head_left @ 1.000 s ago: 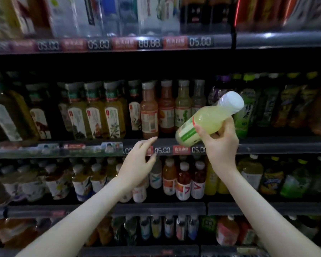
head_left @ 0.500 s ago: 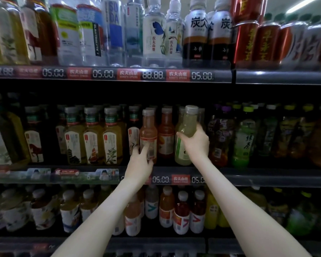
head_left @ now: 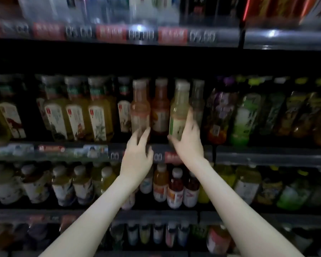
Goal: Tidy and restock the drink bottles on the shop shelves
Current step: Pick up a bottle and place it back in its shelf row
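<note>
Whereas a second ago it was tilted in the air in front of the shelves, the pale green juice bottle now stands upright at the front edge of the middle shelf, just beside the red-orange bottle. The right hand grips it low on the body, with the fingers curled round its right side and the thumb at the base. The left hand has risen from below the shelf rail. Its fingers are fairly straight and rest against the lower part of the pink-orange bottle without closing round it, though blur makes the contact hard to judge. The restocked bottle looks placed, so what remains here is probably letting go and squaring the neighbouring bottles into line.
</note>
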Available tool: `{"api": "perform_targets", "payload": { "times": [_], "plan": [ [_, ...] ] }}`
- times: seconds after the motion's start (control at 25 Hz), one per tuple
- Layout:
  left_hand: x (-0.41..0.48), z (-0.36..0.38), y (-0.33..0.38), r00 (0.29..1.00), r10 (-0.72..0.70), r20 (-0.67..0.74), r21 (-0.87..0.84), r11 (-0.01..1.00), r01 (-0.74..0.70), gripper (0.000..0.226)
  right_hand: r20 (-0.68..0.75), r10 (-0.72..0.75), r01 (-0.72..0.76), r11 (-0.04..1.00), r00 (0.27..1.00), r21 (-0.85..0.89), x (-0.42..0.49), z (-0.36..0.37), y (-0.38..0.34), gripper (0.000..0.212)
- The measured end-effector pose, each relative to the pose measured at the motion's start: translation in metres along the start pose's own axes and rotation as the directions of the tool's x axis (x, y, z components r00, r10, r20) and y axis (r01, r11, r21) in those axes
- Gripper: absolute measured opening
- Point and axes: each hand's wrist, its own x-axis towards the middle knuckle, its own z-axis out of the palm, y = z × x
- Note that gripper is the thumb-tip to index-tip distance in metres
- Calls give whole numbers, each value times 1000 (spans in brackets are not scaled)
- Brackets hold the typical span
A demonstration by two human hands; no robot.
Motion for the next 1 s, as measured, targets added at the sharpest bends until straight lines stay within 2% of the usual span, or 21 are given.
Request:
{"api": "perform_targets", "payload": {
  "times": [0.08, 0.16, 0.2, 0.28, 0.32, 0.36, 0.44, 0.48, 0.56, 0.6, 0.68, 0.76, 0.8, 0.84, 0.88, 0.92, 0.96, 1.0],
  "plan": [
    [-53, 8, -9, 988, 132, -76, -14, 991, -133, 47, -89, -190, 193, 981, 978, 22, -60, 11, 16, 76],
    [-120, 25, -29, 991, 130, 1, -80, 988, -130, 38, -25, -286, 287, 958, 958, 7, -134, 36, 54, 56],
    [-163, 39, -45, 991, 82, 103, -106, 992, -71, 35, 77, -249, 250, 968, 965, -1, -177, 58, 84, 50],
    [-250, 68, -82, 945, -58, 322, -102, 990, 96, 35, 314, -65, 83, 996, 947, -43, -259, 101, 146, 43],
    [-298, 84, -104, 892, -151, 425, -66, 978, 197, 38, 439, 69, -31, 995, 896, -93, -302, 124, 179, 41],
    [-344, 100, -125, 824, -243, 512, -20, 956, 294, 41, 548, 218, -149, 974, 808, -168, -346, 146, 213, 40],
    [-443, 133, -169, 638, -442, 631, 126, 870, 477, 43, 664, 464, -291, 885, 586, -363, -435, 193, 281, 42],
    [-488, 147, -188, 538, -517, 665, 199, 818, 540, 39, 684, 510, -293, 860, 522, -418, -478, 214, 311, 44],
    [-577, 179, -224, 393, -622, 677, 305, 724, 619, 38, 732, 536, -221, 843, 421, -490, -554, 262, 363, 54],
    [-623, 196, -242, 335, -652, 680, 345, 688, 638, 40, 780, 511, -132, 856, 360, -500, -590, 290, 387, 59],
    [-695, 228, -274, 253, -683, 685, 398, 642, 656, 45, 844, 445, 21, 881, 298, -472, -646, 346, 431, 64],
    [-748, 254, -300, 230, -685, 691, 401, 628, 667, 49, 879, 392, 149, 885, 272, -441, -685, 392, 469, 55],
    [-768, 264, -311, 229, -689, 687, 395, 619, 678, 51, 885, 349, 205, 884, 309, -420, -698, 412, 484, 46],
    [-780, 270, -318, 228, -694, 682, 391, 611, 689, 51, 893, 331, 249, 877, 305, -410, -703, 427, 493, 37],
    [-786, 272, -322, 230, -693, 684, 386, 611, 691, 52, 877, 331, 268, 861, 349, -432, -701, 434, 495, 29],
    [-788, 271, -322, 229, -691, 685, 383, 610, 693, 52, 863, 352, 261, 850, 364, -457, -697, 434, 495, 23],
    [-782, 266, -316, 231, -689, 687, 375, 609, 699, 52, 850, 365, 169, 876, 379, -452, -691, 428, 491, 18],
    [-770, 259, -309, 229, -680, 696, 364, 609, 705, 52, 815, 374, 39, 900, 443, -434, -680, 416, 482, 16]
  ]
}}
